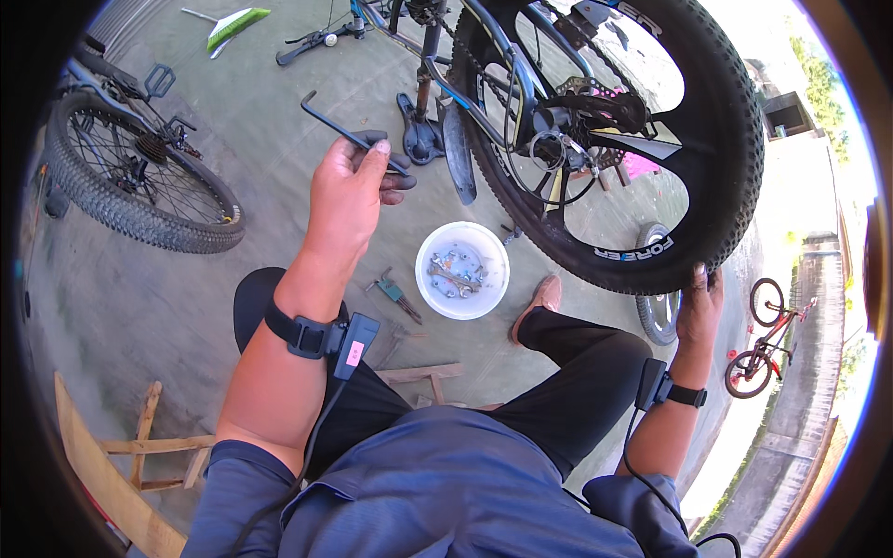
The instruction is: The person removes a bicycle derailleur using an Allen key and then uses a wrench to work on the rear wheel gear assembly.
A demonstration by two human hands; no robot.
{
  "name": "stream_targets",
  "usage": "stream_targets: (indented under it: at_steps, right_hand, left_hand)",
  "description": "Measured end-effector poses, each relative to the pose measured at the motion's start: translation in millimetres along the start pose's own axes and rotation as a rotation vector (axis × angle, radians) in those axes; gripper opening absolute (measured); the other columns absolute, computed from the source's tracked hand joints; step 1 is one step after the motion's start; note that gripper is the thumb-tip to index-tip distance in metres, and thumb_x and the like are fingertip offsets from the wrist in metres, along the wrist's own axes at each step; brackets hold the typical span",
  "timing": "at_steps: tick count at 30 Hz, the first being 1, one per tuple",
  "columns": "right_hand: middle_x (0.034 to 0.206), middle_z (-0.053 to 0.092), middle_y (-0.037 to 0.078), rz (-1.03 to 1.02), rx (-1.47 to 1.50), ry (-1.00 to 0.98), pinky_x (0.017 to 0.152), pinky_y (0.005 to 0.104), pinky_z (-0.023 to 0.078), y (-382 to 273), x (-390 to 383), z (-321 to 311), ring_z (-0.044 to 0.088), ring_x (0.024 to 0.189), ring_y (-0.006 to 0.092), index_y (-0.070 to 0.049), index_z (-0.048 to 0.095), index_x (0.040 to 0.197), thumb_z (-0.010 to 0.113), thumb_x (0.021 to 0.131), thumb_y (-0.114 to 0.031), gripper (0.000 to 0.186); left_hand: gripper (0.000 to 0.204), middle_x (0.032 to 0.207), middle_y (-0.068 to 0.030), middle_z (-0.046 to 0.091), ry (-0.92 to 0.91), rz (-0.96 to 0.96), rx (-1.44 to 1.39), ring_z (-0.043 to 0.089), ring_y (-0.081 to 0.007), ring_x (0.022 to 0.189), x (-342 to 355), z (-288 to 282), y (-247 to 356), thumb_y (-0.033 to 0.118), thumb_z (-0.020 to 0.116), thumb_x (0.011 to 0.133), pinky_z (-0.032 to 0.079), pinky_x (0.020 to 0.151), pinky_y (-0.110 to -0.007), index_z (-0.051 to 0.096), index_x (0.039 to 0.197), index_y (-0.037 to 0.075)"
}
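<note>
Pinched in my left hand [352,186] is a long L-shaped hex key [327,120], its short bent end pointing up and away. The fingertips look dark with grime. My right hand [699,312] grips the lower edge of a knobbly black bicycle tyre [738,177], some fingers hidden behind it. That tyre sits on a black rear wheel with broad spokes, fixed in a bicycle frame [507,56] with a chain, derailleur [567,139] and disc rotor. The hex key is apart from the bicycle.
A white bucket [423,279] holding small metal parts stands between my legs. Beside it lies a green-handled tool [394,293]. Another bicycle [102,186] lies at left, near a green broom [237,26]. A loose wheel [659,321], red bicycle [767,349] and wooden pieces [158,445] are around.
</note>
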State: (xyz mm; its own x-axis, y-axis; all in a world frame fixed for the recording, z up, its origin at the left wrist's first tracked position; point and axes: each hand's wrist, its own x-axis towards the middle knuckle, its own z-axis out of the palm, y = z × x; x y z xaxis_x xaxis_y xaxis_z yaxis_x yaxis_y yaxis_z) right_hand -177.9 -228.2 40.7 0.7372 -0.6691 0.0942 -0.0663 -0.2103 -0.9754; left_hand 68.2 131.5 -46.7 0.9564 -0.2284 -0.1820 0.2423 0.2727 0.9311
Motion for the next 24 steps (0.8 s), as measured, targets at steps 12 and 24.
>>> stream_targets:
  at_steps: [12,24]
  right_hand:
    - [0.118,0.054,0.004,0.064,0.026,-0.142,0.091,0.0294,0.040,66.2,-22.4,-18.5,0.051,0.106,0.0154,0.001,0.042,0.129,0.081,0.068,-0.044,0.085]
    - [0.125,0.050,0.012,0.081,0.078,-0.103,0.101,0.0338,0.035,36.4,-30.3,-23.0,0.048,0.118,0.0225,0.008,0.043,0.127,0.083,0.062,-0.050,0.096]
  left_hand:
    - [0.017,0.089,-0.0098,0.065,0.090,-0.055,0.233,0.067,-0.0188,0.071,9.9,14.2,-30.6,0.019,0.054,0.094,0.052,0.054,-0.026,0.051,0.103,0.005]
    - [0.015,0.087,-0.0077,0.064,0.139,-0.151,0.429,0.067,-0.0186,0.070,24.3,33.0,-67.8,0.019,0.053,0.095,0.053,0.054,-0.028,0.051,0.100,0.006]
